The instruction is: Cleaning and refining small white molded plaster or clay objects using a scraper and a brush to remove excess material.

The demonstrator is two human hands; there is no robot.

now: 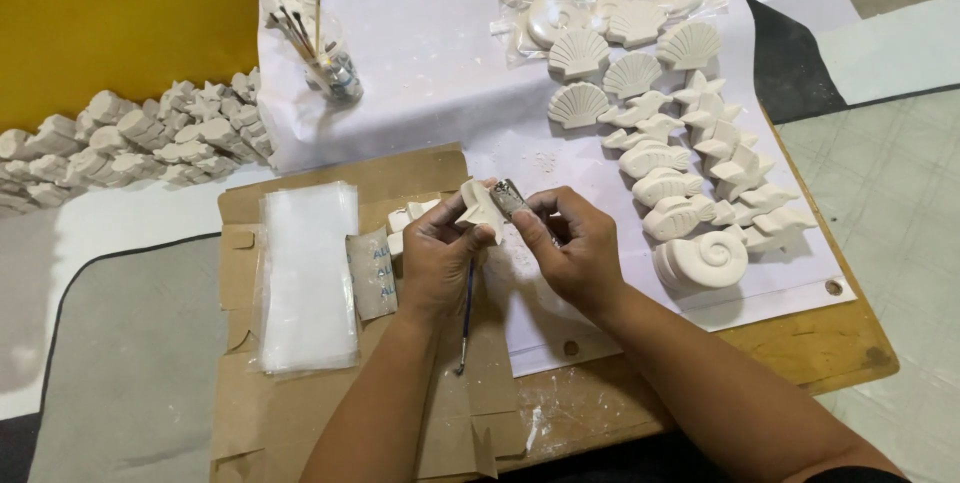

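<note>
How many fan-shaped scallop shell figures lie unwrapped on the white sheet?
4: two in an upper row, one between them, lower, one at lower left. The wrapped packs above may hold more.

My left hand [437, 253] covers the lower part of the white plaster piece [481, 209], so I cannot tell its shape. The small metal thing [508, 198] in my right hand [572, 248] is half hidden by my fingers.
</note>
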